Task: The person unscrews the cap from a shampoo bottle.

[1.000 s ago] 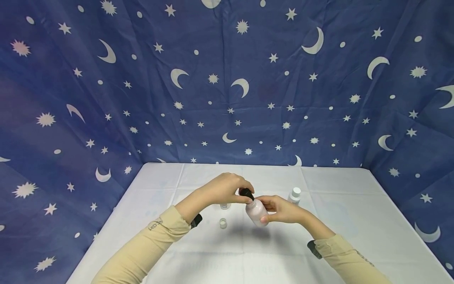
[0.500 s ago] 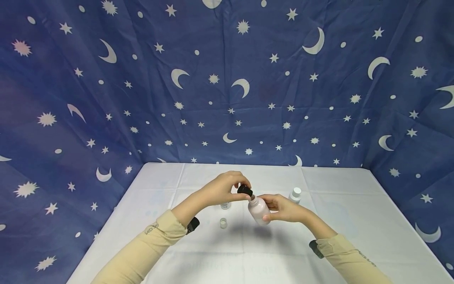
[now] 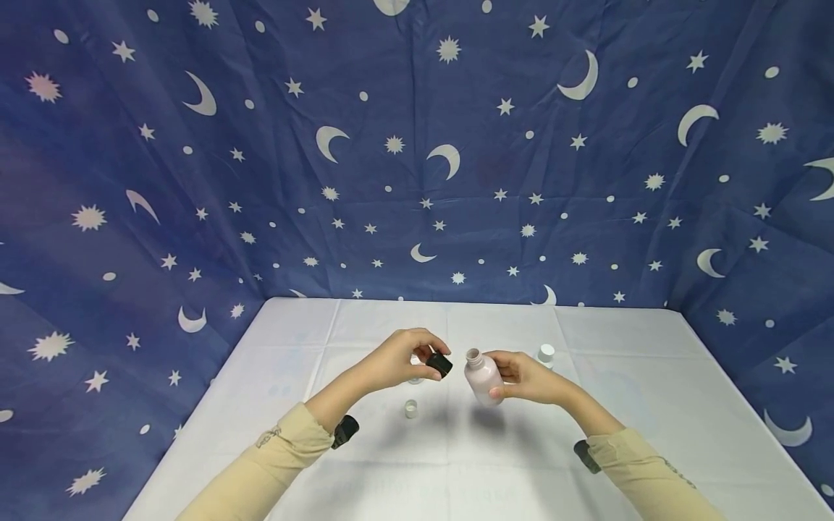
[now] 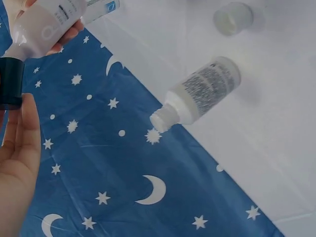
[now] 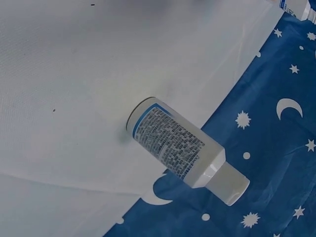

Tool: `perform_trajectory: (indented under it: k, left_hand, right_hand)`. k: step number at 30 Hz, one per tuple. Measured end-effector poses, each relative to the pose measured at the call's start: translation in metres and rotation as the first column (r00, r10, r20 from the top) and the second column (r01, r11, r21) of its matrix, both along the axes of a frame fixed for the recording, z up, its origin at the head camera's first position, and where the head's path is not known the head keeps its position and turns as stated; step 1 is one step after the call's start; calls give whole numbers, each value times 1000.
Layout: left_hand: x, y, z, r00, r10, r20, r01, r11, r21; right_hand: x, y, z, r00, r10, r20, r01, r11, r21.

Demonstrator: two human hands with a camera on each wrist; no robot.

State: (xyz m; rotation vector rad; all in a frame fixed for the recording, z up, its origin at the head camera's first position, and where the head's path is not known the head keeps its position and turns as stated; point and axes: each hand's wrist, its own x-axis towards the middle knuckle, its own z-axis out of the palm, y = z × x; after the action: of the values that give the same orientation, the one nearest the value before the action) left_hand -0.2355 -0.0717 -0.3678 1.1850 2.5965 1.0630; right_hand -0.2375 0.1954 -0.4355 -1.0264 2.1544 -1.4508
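Note:
My left hand [image 3: 405, 358] pinches a black cap [image 3: 439, 364] between thumb and fingers, above the table. To its right, my right hand [image 3: 529, 378] grips a pale pink bottle [image 3: 483, 381] around its body. The bottle's mouth is uncovered and leans toward the cap, with a gap between the two in the head view. In the left wrist view, the cap [image 4: 11, 84] overlaps the neck of the pink bottle [image 4: 42, 27], which bears printed text. The right wrist view leaves out the right hand and the bottle it grips.
A small open bottle [image 4: 205, 91] with a printed label stands behind my left hand, partly hidden in the head view. Nearer lies a small whitish cap [image 3: 410, 409]. A white-capped bottle [image 3: 546, 354] stands behind my right hand. The white-covered table [image 3: 365, 470] meets a blue starry cloth [image 3: 391, 181].
The black cap has come off the pink bottle's neck and moved slightly left and down in the left hand. The right hand has shifted the bottle a little right and back, baring its mouth.

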Motion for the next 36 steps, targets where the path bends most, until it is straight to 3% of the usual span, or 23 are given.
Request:
perform_trajectory:
  k: [7, 13, 19, 27, 32, 36]
  left_hand:
    - [3, -4, -12, 997, -40, 69, 40, 999, -8]
    - [7, -1, -23, 997, -9, 81, 13, 999, -49]
    - [9, 7, -35, 997, 66, 37, -64, 997, -53]
    - [15, 16, -52, 979, 157, 131, -163, 986, 36]
    - [24, 21, -70, 952, 221, 212, -246, 964, 101]
    - [34, 25, -88, 950, 235, 203, -255, 964, 78]
  right_hand:
    - [-6, 6, -4, 999, -45, 10, 45, 999, -23]
    - [-13, 7, -5, 998, -63, -14, 63, 997, -43]
    - [-18, 5, -5, 982, -174, -75, 172, 985, -31]
    - [-22, 1, -8, 933, -312, -178, 311, 950, -33]
    - [-25, -3, -18, 926, -340, -162, 343, 939, -14]
    - [-26, -7, -29, 922, -346, -175, 356, 934, 27]
